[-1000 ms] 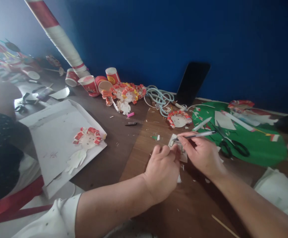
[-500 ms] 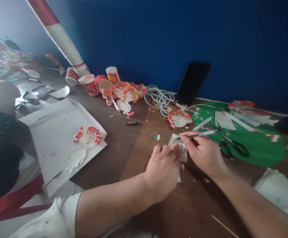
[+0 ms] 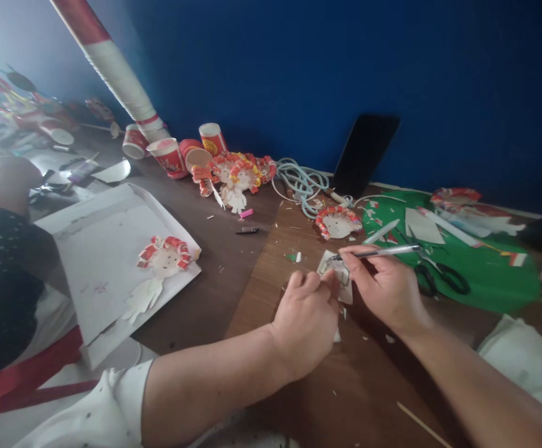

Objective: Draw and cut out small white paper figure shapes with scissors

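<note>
Your right hand (image 3: 385, 289) pinches the pen (image 3: 394, 250), tip at the paper's upper end! That small paper (image 3: 344, 287) sits nine o'clock of those fingers, running eleven-to-five; your left hand (image 3: 305, 323), nearer, touches it from seven, fingers curled, grip unclear.

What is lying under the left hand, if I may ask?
A small white paper bearing dark lines lies partly under the left hand; its top and right edges show. Anything on the part beneath the hand is covered and cannot be seen.
</note>
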Demonstrator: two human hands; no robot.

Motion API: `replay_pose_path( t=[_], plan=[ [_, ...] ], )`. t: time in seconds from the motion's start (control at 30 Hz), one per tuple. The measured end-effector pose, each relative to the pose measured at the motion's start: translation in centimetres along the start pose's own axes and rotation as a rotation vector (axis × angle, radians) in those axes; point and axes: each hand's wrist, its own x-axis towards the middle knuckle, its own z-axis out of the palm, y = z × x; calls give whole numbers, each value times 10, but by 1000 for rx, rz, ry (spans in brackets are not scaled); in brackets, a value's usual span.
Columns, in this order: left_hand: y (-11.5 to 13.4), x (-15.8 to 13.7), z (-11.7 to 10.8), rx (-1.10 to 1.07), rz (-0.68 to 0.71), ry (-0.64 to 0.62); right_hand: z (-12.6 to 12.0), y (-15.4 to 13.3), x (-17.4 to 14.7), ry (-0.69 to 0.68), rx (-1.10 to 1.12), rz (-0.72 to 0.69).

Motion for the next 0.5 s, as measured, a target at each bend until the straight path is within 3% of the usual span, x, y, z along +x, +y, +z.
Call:
replay_pose_path(
  t=[0.5],
  plan=[
    [0,1,-1,-32,-6,11,3,-1,0,-43,-34,-30]
  ],
)
